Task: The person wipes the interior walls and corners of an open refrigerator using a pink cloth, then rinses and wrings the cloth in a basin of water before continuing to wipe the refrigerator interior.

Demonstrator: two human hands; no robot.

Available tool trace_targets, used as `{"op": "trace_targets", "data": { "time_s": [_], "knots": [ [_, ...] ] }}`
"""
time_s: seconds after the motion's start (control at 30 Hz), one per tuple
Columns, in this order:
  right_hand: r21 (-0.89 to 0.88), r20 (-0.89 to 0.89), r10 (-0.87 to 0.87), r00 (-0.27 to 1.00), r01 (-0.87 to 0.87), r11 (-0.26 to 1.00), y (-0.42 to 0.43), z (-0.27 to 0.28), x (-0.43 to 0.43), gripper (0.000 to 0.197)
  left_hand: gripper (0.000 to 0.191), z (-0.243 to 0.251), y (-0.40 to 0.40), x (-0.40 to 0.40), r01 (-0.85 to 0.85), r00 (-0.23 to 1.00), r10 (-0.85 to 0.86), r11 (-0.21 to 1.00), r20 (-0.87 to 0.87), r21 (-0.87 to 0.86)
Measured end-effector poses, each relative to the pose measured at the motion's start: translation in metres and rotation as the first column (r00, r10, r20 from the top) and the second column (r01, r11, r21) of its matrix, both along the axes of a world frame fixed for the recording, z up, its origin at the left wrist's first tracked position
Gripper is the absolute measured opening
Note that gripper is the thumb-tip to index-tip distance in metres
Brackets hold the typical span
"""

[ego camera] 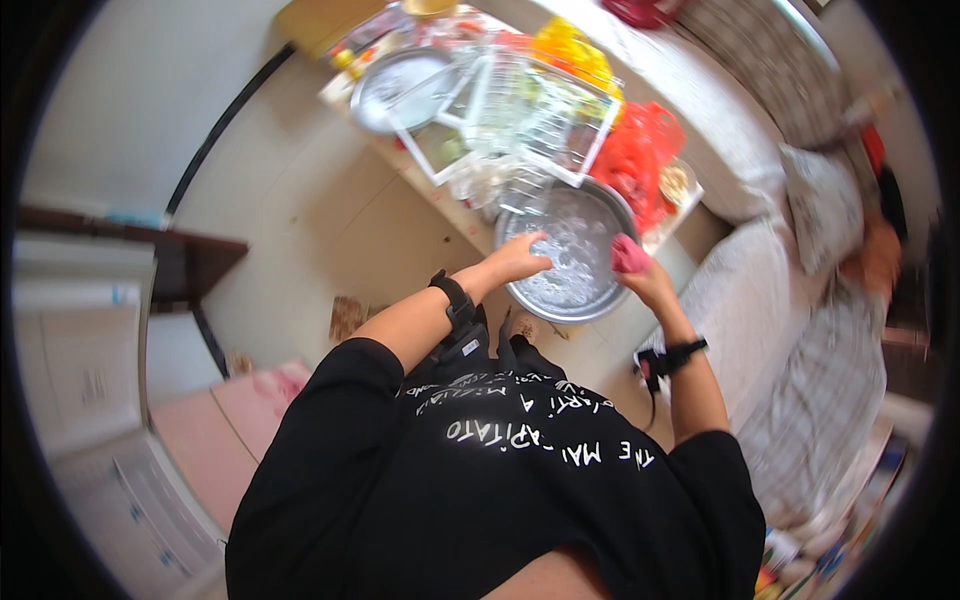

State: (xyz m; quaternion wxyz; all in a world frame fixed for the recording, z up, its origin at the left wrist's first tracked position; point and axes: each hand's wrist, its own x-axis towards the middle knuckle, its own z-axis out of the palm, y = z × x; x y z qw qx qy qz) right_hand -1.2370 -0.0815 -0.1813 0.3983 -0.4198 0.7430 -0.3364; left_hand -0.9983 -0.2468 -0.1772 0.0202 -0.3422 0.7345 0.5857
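Observation:
A round metal basin (516, 289) with rippling water (574, 259) stands in front of me at the near end of the table. My left hand (517, 259) reaches over its left rim, thumb and fingers apart above the water; whether it touches the rim, I cannot tell. At the opposite side, my right hand (646, 281) grips a bunched pink cloth (628, 255) by the basin's right edge. Clear shelf-like racks with white frames (540, 112) lie just beyond the basin. One transparent ribbed piece (527, 191) hangs over its far rim.
A second metal basin (394, 90) sits farther along the cluttered table (450, 210). Red (637, 154) and yellow plastic bags (574, 52) and a bowl of pale food (673, 182) line its right side. A covered sofa (757, 300) flanks the table on the right.

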Motion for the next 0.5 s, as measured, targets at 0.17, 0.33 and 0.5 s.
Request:
{"op": "trace_targets", "data": {
  "time_s": [0.17, 0.33, 0.5],
  "knots": [
    [0.22, 0.011, 0.015, 1.0, -0.017, 0.975, 0.063, 0.13, -0.015, 0.045, 0.041, 0.061, 0.035, 0.105, -0.264, 0.964, 0.266, 0.93, 0.03, 0.255],
    [0.352, -0.109, 0.472, 0.875, -0.41, 0.841, 0.016, 0.333, -0.002, 0.053, 0.04, 0.097, 0.068, 0.174, -0.38, 0.919, 0.395, 0.891, -0.01, 0.248],
    [-0.127, -0.266, 0.596, 0.758, -0.64, 0.758, -0.068, 0.432, 0.193, 0.052, 0.062, 0.209, 0.08, 0.207, -0.269, 0.65, 0.548, 0.814, -0.527, 0.515]
  ]
}}
